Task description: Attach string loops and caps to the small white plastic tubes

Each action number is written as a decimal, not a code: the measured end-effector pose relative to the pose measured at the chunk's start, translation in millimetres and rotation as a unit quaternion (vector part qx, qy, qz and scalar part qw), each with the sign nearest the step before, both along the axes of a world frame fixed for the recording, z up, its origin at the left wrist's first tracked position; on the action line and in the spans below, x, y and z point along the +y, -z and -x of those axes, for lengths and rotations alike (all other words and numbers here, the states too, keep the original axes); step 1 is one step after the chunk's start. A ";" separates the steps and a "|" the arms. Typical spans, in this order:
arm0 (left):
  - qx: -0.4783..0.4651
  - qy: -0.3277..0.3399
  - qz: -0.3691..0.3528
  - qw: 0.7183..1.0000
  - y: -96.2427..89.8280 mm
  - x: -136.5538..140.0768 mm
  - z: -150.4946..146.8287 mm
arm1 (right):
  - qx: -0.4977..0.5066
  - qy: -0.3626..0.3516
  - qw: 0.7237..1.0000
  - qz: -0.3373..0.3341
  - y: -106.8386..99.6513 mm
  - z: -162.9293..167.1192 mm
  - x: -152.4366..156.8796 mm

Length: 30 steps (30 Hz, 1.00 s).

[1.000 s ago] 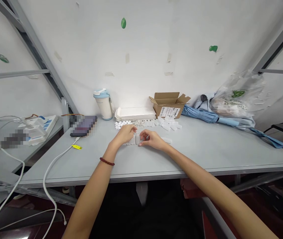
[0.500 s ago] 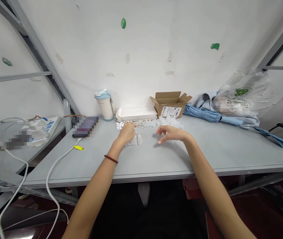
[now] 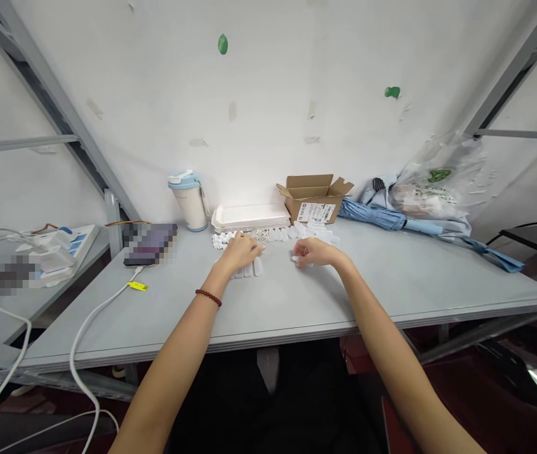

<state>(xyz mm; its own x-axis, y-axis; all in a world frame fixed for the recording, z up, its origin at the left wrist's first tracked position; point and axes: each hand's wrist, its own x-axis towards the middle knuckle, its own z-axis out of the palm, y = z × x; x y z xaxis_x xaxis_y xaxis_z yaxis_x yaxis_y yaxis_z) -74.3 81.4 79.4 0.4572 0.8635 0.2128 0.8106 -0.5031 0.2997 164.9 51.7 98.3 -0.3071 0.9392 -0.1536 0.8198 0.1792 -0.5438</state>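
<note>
My left hand (image 3: 241, 251) is palm down over the table, fingers bent and slightly apart, with no object seen in them. Beneath and in front of it lies a row of flat translucent white pieces (image 3: 258, 267), partly covered by the hand. Just beyond its fingers are a heap of small white parts (image 3: 222, 240) and some thin white strips (image 3: 261, 236). My right hand (image 3: 316, 252) is closed, its thumb and fingertips pinching a small white piece (image 3: 295, 258) whose kind I cannot make out. More clear pieces (image 3: 321, 232) lie behind that hand.
Along the wall stand a lidded cup (image 3: 190, 200), a white tray (image 3: 249, 216) and an open cardboard box (image 3: 313, 200). A folded blue umbrella (image 3: 377, 214) and a plastic bag (image 3: 438, 183) lie right. A phone (image 3: 151, 244) with a white cable (image 3: 101, 310) is left.
My right fingers have closed, and a small white piece now shows between them. The left hand's fingers have shifted and reach more to the right. The view has swung slightly right.
</note>
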 end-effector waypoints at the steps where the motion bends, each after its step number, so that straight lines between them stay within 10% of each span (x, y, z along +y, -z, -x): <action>1: 0.015 -0.002 -0.001 1.000 -1.1 -1.2 -0.9 | 0.009 0.002 1.000 -0.014 1.8 3.2 0.4; 12: -0.124 -0.045 -0.019 0.991 -5.2 -8.7 1.1 | 0.123 -0.013 0.954 -0.272 32.5 27.5 11.7; 20: -0.429 -0.073 0.117 0.893 -14.4 -9.2 11.7 | 0.157 -0.025 0.946 -0.282 43.6 41.5 8.1; 30: -0.486 -0.019 0.251 0.837 -29.1 -28.3 7.7 | 0.225 -0.002 0.936 -0.272 43.1 46.2 4.6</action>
